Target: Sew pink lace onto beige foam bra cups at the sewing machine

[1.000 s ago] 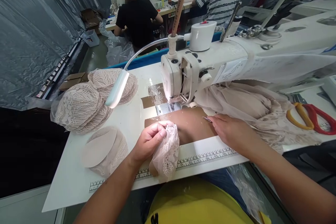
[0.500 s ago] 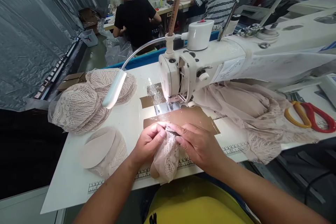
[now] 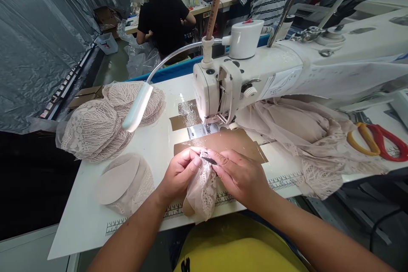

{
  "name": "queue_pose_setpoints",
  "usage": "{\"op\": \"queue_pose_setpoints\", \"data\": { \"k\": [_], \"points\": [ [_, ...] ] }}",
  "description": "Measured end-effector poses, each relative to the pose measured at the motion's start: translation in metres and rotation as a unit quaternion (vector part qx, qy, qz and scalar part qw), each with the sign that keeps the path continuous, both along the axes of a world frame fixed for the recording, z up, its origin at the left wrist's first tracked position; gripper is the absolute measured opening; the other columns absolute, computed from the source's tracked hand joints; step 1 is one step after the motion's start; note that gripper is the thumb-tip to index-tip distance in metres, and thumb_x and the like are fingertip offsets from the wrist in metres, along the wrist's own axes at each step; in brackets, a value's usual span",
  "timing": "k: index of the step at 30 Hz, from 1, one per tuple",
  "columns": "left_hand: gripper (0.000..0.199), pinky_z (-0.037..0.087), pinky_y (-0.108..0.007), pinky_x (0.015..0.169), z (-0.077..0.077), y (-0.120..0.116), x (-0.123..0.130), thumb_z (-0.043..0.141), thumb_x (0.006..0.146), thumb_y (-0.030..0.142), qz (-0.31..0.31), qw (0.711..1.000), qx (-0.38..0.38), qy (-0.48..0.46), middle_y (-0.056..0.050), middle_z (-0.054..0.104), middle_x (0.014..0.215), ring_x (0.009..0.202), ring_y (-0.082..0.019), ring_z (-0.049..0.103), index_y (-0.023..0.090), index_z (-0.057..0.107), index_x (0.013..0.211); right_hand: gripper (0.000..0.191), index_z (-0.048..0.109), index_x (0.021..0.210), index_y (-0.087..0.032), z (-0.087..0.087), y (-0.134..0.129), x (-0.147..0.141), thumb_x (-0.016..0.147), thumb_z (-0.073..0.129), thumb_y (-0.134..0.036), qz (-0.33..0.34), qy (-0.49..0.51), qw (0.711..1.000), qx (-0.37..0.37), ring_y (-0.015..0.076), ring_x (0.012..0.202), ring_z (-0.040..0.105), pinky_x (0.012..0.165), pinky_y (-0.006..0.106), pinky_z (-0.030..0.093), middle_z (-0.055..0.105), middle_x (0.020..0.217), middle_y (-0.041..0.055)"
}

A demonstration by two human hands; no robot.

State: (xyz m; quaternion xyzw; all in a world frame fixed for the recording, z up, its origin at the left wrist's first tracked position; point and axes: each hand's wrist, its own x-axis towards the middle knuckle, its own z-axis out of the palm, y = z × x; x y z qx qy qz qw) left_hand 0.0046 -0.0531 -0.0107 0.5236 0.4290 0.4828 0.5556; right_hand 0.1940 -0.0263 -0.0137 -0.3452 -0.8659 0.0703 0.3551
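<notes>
Just in front of the sewing machine, my left hand point(image 3: 182, 173) pinches the top edge of a pale pink lace piece point(image 3: 204, 195). The lace hangs down from the fingertips over the table's front edge. My right hand point(image 3: 240, 174) is closed round a small dark pointed tool point(image 3: 209, 160), whose tip lies against the lace close to the left fingertips. Most of this tool is hidden in the palm, so its exact kind does not show. Behind both hands stands the white sewing machine point(image 3: 213, 89), with its needle area over a metal plate point(image 3: 196, 131) and brown tape point(image 3: 219, 142).
Stacked lace cups point(image 3: 92, 129) lie at the left, with a loose cup piece point(image 3: 117, 178) nearer me. Pink lace fabric point(image 3: 296, 123) and red-and-yellow-handled scissors point(image 3: 376, 140) are at the right. A bendable lamp point(image 3: 138, 108) arches over the table. Two people sit beyond.
The dark tool has tilted slightly and more of it shows between the fingers. Both hands stay at the same spot on the lace. The view has shifted a little.
</notes>
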Motion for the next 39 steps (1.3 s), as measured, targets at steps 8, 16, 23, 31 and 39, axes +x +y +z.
{"op": "queue_pose_setpoints", "data": {
  "k": [8,16,23,31,39],
  "points": [
    [0.022,0.044,-0.029,0.08,0.001,0.0,0.001,0.052,0.089,0.03,0.014,1.0,-0.011,0.005,-0.009,0.059,0.108,0.094,-0.02,0.056,0.016,0.051,0.073,0.035,0.058,0.122,-0.013,-0.003,0.0,0.0,0.087,0.052,-0.012,0.002,-0.008,0.999,0.04,0.0137,0.069,0.055,0.062,0.025,0.045,0.064,0.082,0.0044],
    [0.02,0.044,-0.028,0.079,0.002,0.0,0.0,0.05,0.091,0.026,0.006,1.0,-0.006,-0.001,-0.008,0.058,0.106,0.095,-0.019,0.055,0.016,0.052,0.074,0.04,0.056,0.124,-0.013,-0.007,0.0,-0.002,0.085,0.055,-0.01,0.0,-0.003,0.999,0.041,0.0144,0.071,0.055,0.064,0.026,0.045,0.064,0.083,0.0042],
    [0.02,0.044,-0.027,0.075,0.001,0.0,0.001,0.051,0.09,0.027,0.009,1.0,-0.001,0.008,-0.008,0.058,0.104,0.089,-0.017,0.055,0.016,0.052,0.074,0.04,0.055,0.125,-0.014,-0.007,0.0,-0.003,0.085,0.054,-0.009,-0.005,0.003,0.999,0.053,0.0136,0.072,0.056,0.064,0.024,0.046,0.064,0.084,0.0036],
    [0.023,0.044,-0.027,0.068,0.002,-0.001,0.001,0.051,0.089,0.031,0.021,0.999,0.005,0.043,-0.007,0.058,0.093,0.08,-0.017,0.054,0.016,0.051,0.072,0.042,0.054,0.127,-0.015,-0.004,0.0,-0.006,0.086,0.05,-0.009,-0.011,-0.018,0.998,0.063,0.0141,0.072,0.057,0.065,0.025,0.047,0.063,0.084,0.0045],
    [0.027,0.04,-0.027,0.066,0.0,-0.002,0.004,0.05,0.09,0.035,0.012,0.994,0.024,0.107,-0.002,0.052,0.076,0.07,-0.015,0.048,0.017,0.051,0.069,0.038,0.057,0.124,-0.012,-0.006,0.0,-0.011,0.088,0.049,-0.012,-0.021,-0.038,0.996,0.08,0.0146,0.068,0.057,0.06,0.026,0.045,0.064,0.08,0.0048]
  ]
}}
